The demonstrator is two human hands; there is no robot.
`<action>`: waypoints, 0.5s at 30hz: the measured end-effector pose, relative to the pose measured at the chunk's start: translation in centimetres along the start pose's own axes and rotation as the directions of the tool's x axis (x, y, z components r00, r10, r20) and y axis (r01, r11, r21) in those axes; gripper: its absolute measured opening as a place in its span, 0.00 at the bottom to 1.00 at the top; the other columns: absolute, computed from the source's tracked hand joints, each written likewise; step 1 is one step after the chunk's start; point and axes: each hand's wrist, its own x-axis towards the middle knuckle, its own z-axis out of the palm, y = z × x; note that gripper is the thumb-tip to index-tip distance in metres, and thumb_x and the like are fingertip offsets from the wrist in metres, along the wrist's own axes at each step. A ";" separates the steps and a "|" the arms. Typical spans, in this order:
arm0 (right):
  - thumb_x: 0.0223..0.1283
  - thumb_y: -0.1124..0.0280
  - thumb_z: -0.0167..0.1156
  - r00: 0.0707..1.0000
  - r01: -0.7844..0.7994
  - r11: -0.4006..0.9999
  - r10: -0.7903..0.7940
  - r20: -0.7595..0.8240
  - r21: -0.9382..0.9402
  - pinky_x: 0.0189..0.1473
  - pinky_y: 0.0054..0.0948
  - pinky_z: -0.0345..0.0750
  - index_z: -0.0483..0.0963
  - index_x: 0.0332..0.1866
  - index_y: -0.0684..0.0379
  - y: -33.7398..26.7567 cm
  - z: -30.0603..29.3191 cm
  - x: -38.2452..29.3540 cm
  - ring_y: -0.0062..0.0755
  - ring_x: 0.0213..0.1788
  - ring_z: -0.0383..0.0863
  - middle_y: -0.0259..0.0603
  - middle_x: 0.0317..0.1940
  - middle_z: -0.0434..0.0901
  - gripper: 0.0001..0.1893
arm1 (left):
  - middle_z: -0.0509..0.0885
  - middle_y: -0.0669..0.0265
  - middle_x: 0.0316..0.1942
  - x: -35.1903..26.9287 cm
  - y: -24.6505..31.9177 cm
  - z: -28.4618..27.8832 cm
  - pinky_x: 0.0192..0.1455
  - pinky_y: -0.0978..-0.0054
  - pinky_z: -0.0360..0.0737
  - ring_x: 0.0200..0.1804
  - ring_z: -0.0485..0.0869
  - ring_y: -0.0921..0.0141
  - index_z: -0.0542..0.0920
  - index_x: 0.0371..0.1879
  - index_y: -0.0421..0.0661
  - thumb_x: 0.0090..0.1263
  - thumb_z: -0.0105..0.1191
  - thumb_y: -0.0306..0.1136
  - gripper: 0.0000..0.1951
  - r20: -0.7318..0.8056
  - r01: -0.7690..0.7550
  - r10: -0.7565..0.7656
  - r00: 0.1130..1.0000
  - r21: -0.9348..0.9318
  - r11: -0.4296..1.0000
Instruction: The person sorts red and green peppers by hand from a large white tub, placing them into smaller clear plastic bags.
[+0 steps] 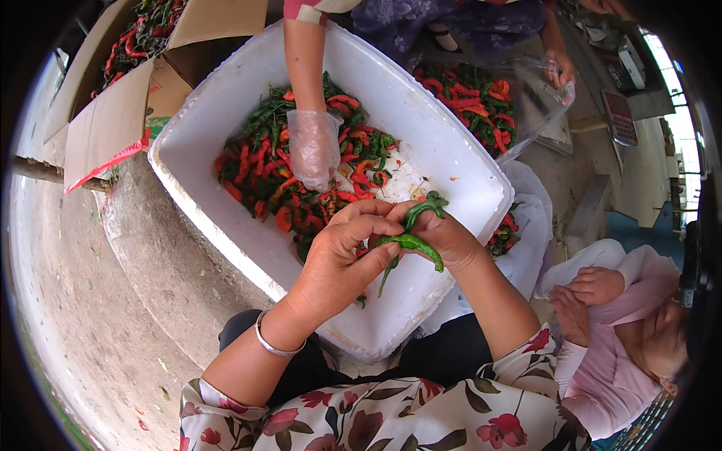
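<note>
Over the near end of a white foam box (186, 186), my left hand (344, 253) pinches a green chili pepper (414, 243) between thumb and fingers. Close against it, my right hand (445, 237) holds another curled green pepper (420, 213) that sticks up past its fingers. A thin green tip hangs below the two hands. Inside the box lies a heap of red and green peppers (265, 163), thickest at the far left side. Part of the heap is hidden behind my hands.
A co-worker's hand in a clear plastic glove (313, 152) reaches into the heap. That person's other hand (559, 70) grips a plastic bag of peppers (468, 104). A cardboard box (107, 129) with peppers stands left, a white sack (530, 208) right. Another person (615, 338) sits at right.
</note>
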 end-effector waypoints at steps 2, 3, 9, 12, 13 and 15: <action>0.55 0.67 0.64 1.000 -0.024 1.000 0.024 0.001 0.019 0.36 0.22 0.78 0.71 0.47 0.62 -0.3 0.5 -0.1 0.22 0.35 0.79 0.35 0.35 0.77 0.17 | 0.76 0.59 0.47 -0.2 -0.3 0.0 0.48 0.75 0.74 0.50 0.75 0.67 0.80 0.39 0.41 0.58 0.57 0.21 0.10 -0.074 -0.103 0.108 0.991 0.068 0.992; 0.54 0.67 0.65 0.999 -0.046 0.998 0.046 0.002 0.038 0.36 0.21 0.78 0.71 0.47 0.62 -0.5 0.9 -0.1 0.22 0.35 0.79 0.35 0.35 0.77 0.18 | 0.76 0.59 0.47 -0.2 -0.4 0.0 0.48 0.75 0.74 0.50 0.75 0.67 0.80 0.39 0.41 0.58 0.57 0.21 0.10 -0.075 -0.106 0.111 0.991 0.068 0.992; 0.53 0.67 0.66 0.999 0.046 0.999 -0.046 0.017 0.000 0.37 0.21 0.78 0.69 0.51 0.62 -0.5 2.0 -0.5 0.21 0.36 0.78 0.34 0.36 0.77 0.22 | 0.76 0.56 0.47 -0.4 -0.2 0.1 0.51 0.71 0.74 0.50 0.76 0.65 0.79 0.36 0.41 0.56 0.58 0.22 0.09 -0.129 -0.057 0.066 0.989 0.070 0.996; 0.54 0.69 0.65 0.998 0.057 0.998 -0.057 0.024 -0.022 0.38 0.21 0.78 0.70 0.50 0.63 -0.2 1.8 -0.8 0.21 0.36 0.78 0.34 0.36 0.77 0.20 | 0.76 0.56 0.46 -0.8 0.5 0.5 0.53 0.68 0.73 0.50 0.76 0.63 0.79 0.36 0.41 0.54 0.59 0.22 0.10 -0.160 -0.064 0.080 0.984 0.105 0.992; 0.54 0.69 0.65 0.998 0.058 0.998 -0.057 0.023 -0.023 0.38 0.21 0.78 0.70 0.50 0.63 -0.2 1.8 -0.9 0.21 0.36 0.78 0.34 0.36 0.77 0.20 | 0.76 0.57 0.46 -0.9 0.7 0.6 0.53 0.68 0.72 0.50 0.75 0.62 0.79 0.35 0.42 0.53 0.59 0.22 0.10 -0.152 -0.116 0.151 0.977 0.217 0.969; 0.55 0.72 0.63 0.995 0.103 0.992 -0.102 0.016 -0.077 0.38 0.21 0.78 0.71 0.49 0.63 -0.2 1.8 -1.1 0.20 0.36 0.78 0.34 0.36 0.77 0.17 | 0.76 0.57 0.46 -1.0 0.8 0.8 0.53 0.68 0.72 0.50 0.75 0.61 0.78 0.35 0.42 0.52 0.60 0.22 0.11 -0.133 -0.168 0.221 0.966 0.324 0.931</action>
